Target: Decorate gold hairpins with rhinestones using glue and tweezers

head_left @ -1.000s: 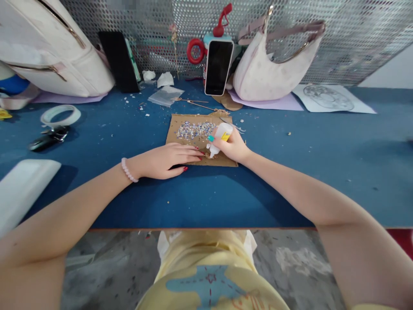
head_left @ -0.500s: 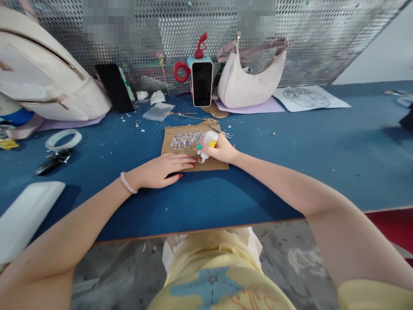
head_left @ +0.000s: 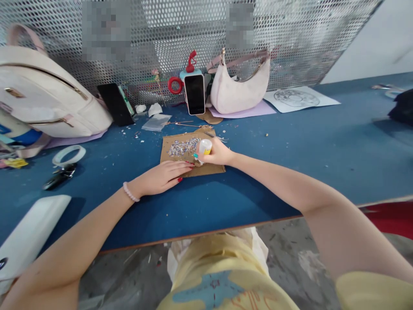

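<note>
My right hand (head_left: 219, 151) is wrapped round a small white glue bottle (head_left: 205, 147) with a yellow label. The bottle is tipped nozzle-down over the cardboard (head_left: 209, 170), and its tip is mostly hidden by the fingers. My left hand (head_left: 163, 175) lies flat with fingers stretched out, their tips at the cardboard beside the nozzle. A small brownish piece under the nozzle is too small to make out. Glittery blue, white and silver bits (head_left: 183, 147) are spread on the cardboard's upper left. Tweezers (head_left: 217, 137) seem to lie behind my right hand.
Behind the cardboard are a phone (head_left: 195, 94) against a red-handled cup (head_left: 175, 85), a white handbag (head_left: 240, 92) and a clear plastic bag (head_left: 157, 122). At left are a backpack (head_left: 48, 99), a tape roll (head_left: 69, 156) and a white case (head_left: 35, 232). A drawing (head_left: 295, 99) lies at right.
The view has tilted and shifted a little. The glue bottle now shows more of its base toward me. Both hands stay over the cardboard, and the left thumb has drawn nearer its fingers.
</note>
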A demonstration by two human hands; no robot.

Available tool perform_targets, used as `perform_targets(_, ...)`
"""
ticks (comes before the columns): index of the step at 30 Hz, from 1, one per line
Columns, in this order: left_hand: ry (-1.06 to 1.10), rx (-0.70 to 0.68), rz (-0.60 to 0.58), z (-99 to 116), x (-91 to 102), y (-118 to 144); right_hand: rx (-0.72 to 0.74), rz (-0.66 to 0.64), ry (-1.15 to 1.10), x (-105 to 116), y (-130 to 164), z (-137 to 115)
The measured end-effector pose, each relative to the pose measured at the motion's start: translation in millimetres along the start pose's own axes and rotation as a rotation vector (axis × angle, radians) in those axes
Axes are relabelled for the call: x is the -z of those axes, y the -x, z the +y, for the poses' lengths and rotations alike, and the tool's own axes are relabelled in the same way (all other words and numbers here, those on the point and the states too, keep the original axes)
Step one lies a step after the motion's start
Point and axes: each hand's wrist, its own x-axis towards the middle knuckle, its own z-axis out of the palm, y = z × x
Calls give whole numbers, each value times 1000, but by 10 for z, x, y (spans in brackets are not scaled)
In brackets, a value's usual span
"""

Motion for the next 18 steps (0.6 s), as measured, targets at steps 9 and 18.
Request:
perform_targets(9, -43, 5, 26, -8, -37, -1, 9, -26, -9, -8, -8, 20)
perform_targets(18, -89, -17, 86, -13, -41, -9, 17, -37, -30, -20, -10, 58)
